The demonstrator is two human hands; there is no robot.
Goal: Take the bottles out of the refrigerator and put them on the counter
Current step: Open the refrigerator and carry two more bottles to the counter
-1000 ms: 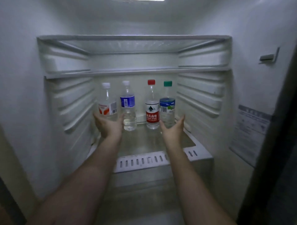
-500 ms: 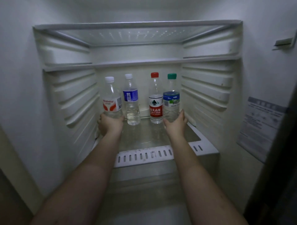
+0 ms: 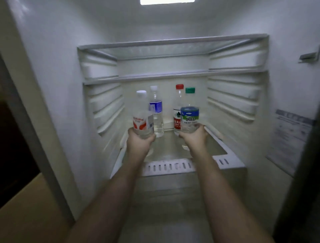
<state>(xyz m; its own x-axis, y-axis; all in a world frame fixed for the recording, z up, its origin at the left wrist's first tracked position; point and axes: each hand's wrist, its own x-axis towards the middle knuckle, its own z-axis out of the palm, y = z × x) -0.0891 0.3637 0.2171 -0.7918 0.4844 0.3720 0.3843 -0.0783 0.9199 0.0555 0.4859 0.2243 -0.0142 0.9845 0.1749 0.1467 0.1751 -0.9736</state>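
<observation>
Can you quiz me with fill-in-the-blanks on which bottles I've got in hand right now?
1. The left hand grips the bottle with the ____ cap and red-and-white label.
2. The right hand grips the bottle with the ____ cap.
3. The number of bottles standing ungripped on the shelf is ____.

Missing words: white; green; two

A lit ceiling lamp is seen at the top. A printed label is stuck on the right wall, below a small grey bracket.
</observation>
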